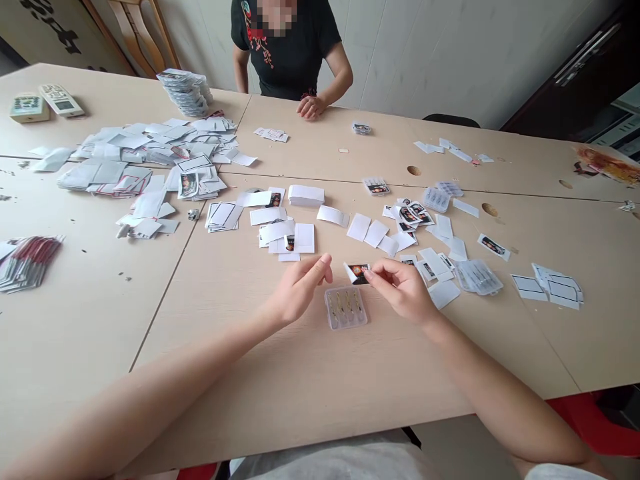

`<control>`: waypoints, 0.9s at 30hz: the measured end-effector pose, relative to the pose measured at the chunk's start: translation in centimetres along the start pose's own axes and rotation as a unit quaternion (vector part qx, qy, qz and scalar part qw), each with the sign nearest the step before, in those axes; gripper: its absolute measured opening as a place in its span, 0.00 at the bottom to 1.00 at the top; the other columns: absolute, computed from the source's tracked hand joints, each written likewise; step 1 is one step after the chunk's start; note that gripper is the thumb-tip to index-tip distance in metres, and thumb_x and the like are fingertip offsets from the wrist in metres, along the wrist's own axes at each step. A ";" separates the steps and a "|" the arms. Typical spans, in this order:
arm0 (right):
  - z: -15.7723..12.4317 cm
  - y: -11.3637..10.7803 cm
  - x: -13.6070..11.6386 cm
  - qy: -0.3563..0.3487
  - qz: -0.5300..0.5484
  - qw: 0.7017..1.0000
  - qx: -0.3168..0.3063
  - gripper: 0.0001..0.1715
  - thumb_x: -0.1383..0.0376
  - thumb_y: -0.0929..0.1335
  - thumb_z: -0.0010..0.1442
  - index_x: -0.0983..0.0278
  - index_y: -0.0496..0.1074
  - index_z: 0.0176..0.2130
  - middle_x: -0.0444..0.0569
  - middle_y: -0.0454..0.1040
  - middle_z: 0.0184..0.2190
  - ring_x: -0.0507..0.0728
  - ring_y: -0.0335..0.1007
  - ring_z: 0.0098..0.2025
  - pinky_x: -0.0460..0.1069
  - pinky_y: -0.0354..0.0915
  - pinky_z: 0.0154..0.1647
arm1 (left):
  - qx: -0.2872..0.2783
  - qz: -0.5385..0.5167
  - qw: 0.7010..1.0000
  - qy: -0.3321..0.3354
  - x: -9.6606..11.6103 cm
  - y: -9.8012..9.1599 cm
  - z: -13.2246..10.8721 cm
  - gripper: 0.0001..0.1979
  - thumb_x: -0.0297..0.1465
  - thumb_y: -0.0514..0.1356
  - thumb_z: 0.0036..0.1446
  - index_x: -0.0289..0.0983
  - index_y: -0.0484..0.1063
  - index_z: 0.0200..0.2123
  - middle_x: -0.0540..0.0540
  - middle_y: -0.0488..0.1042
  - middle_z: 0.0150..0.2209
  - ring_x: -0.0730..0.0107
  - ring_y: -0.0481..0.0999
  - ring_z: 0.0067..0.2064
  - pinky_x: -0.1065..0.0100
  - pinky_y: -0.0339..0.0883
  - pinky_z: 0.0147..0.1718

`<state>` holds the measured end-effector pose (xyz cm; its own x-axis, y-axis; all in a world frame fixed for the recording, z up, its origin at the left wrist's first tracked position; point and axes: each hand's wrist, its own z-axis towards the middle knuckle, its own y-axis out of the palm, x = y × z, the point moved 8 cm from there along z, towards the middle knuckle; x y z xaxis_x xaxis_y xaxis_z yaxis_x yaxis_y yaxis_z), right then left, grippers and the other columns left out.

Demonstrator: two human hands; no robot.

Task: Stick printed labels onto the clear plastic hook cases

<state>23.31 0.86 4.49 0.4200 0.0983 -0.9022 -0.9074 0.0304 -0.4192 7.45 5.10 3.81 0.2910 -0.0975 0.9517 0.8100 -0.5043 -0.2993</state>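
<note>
My right hand (404, 288) pinches a small printed card (358, 273) with a dark picture on it, held just above the table. My left hand (300, 288) hovers beside it with fingers curled and thumb against forefinger; nothing shows between them. Between and just below both hands lies a small clear plastic tray (346, 307) holding several thin fish hooks. White paper slips (285, 233) lie scattered just beyond my hands.
A big heap of white slips (150, 157) and a stack of packs (186, 90) cover the far left. More cards and clear trays (435, 227) lie right. Red-tipped packets (27, 261) sit at the left edge. Another person's hand (311, 107) rests on the far side.
</note>
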 end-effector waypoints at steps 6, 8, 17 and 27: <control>-0.9 0.4 -1.4 -0.111 -0.156 0.979 0.067 0.13 0.63 0.66 0.57 0.63 0.64 0.22 0.42 0.64 0.19 0.49 0.55 0.20 0.46 0.52 0.23 | 0.000 -0.002 0.998 -0.057 0.1 0.8 0.2 0.23 0.47 0.62 0.48 0.37 0.57 0.18 0.54 0.54 0.18 0.78 0.51 0.20 0.72 0.44 0.20; -1.0 0.7 -1.1 -0.113 -0.168 0.977 0.068 0.13 0.63 0.66 0.56 0.63 0.64 0.22 0.42 0.64 0.19 0.49 0.55 0.20 0.46 0.53 0.23 | 0.003 -0.010 0.997 -0.073 -0.4 0.9 0.2 0.23 0.46 0.62 0.47 0.37 0.57 0.18 0.55 0.54 0.17 0.79 0.50 0.20 0.72 0.43 0.19; -1.0 0.2 0.2 -0.075 -0.117 0.986 0.093 0.18 0.59 0.66 0.58 0.63 0.62 0.21 0.41 0.59 0.17 0.49 0.52 0.20 0.47 0.51 0.23 | -0.054 -0.045 0.992 -0.108 -2.2 1.4 0.2 0.15 0.42 0.63 0.49 0.35 0.70 0.29 0.49 0.70 0.27 0.75 0.65 0.27 0.72 0.55 0.26; -1.0 -1.0 0.8 -0.048 -0.119 0.984 0.120 0.20 0.56 0.67 0.58 0.65 0.69 0.21 0.43 0.63 0.16 0.49 0.53 0.20 0.47 0.51 0.22 | -0.021 -0.086 0.992 -0.093 -1.9 1.5 0.2 0.15 0.42 0.59 0.54 0.35 0.72 0.34 0.45 0.75 0.34 0.69 0.71 0.34 0.68 0.61 0.34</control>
<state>24.54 -0.13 4.08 0.6289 0.1525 -0.7624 -0.7650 0.2964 -0.5718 8.17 4.69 1.58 0.2423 0.1513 0.9583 0.8347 -0.5360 -0.1264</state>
